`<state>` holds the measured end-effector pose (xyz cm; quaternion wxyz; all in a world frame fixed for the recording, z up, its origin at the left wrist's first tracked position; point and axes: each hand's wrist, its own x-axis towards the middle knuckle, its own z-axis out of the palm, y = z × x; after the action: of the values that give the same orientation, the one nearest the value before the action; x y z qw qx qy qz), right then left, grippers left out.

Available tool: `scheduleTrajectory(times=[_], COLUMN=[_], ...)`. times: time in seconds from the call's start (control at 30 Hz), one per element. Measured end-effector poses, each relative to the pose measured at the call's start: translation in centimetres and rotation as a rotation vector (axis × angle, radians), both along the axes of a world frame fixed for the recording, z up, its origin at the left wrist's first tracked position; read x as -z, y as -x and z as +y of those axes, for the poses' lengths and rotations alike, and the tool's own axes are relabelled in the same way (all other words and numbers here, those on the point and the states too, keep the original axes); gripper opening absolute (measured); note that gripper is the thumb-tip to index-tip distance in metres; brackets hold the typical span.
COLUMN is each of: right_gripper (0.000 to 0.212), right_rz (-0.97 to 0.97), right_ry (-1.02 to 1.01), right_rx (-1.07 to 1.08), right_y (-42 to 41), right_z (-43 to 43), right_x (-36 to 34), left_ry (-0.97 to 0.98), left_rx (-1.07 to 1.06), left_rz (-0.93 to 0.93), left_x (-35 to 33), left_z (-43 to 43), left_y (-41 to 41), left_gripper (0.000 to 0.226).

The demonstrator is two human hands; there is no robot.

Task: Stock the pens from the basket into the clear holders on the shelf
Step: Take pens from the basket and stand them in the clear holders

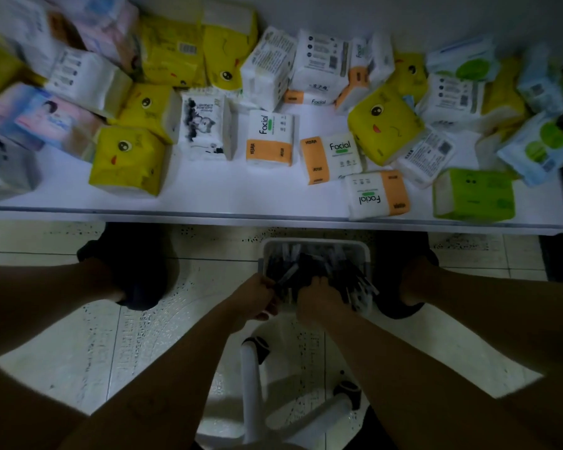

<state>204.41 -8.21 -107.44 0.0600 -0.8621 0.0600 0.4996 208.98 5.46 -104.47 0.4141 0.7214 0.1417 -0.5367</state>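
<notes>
Head view: both hands in the pen basket, just below the shelf's front edge.
White shelf (208, 203) is crowded with tissue packs (127, 160), leaving a bare strip along its front lip; the tiled floor (143, 336) below lies open between two dark shoes (137, 264). The pale basket (316, 243) is heaped with dark pens (309, 264) lying crisscross. The left hand (257, 297) grips a bunch of pens; the right hand (319, 300), close beside it, has its fingers curled into the heap, grasp unclear in the dim light.
</notes>
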Motion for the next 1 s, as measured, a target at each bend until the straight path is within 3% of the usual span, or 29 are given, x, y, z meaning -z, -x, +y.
scheduleTrajectory(times=[0.13,0.37,0.5,0.63,0.77,0.87,0.9,1.0], right_gripper=[0.046,0.027,0.017,0.034,0.026,0.029,0.030,0.029], right_rz=[0.019,0.008,-0.228,-0.220,-0.067,-0.014,-0.005,-0.028], right_ry=[-0.015,-0.074,-0.034,-0.026,-0.082,0.000,-0.038,-0.243], right_rx=[0.028,0.325,0.446,0.579,0.594,0.333,0.361,0.875], right_y=[-0.2,-1.4,-1.3,-1.1,-0.6,-0.3,0.0,0.6], right_z=[0.3,-0.9,-1.7,-3.0,-3.4,-3.2,-3.1,-2.4], right_x=[0.4,1.1,0.6,-1.0,-3.1,-5.0,-5.3,-6.3], left_ry=[0.039,-0.007,-0.016,-0.003,0.048,0.096,0.111,0.135], left_rx=[-0.093,-0.140,-0.140,-0.084,-0.039,-0.045,-0.074,-0.172], left_rz=[0.008,-0.011,-0.054,-0.129,-0.254,-0.350,-0.362,-0.391], left_x=[-0.3,0.2,0.0,-0.9,-2.6,-3.8,-4.2,-5.7], left_z=[0.5,1.1,1.1,0.3,-0.2,-0.4,-0.6,-0.9], left_y=[-0.4,-0.3,-0.3,-0.6,-0.3,0.3,0.5,1.2], left_gripper=[0.035,0.038,0.034,0.026,0.013,0.017,0.019,0.023])
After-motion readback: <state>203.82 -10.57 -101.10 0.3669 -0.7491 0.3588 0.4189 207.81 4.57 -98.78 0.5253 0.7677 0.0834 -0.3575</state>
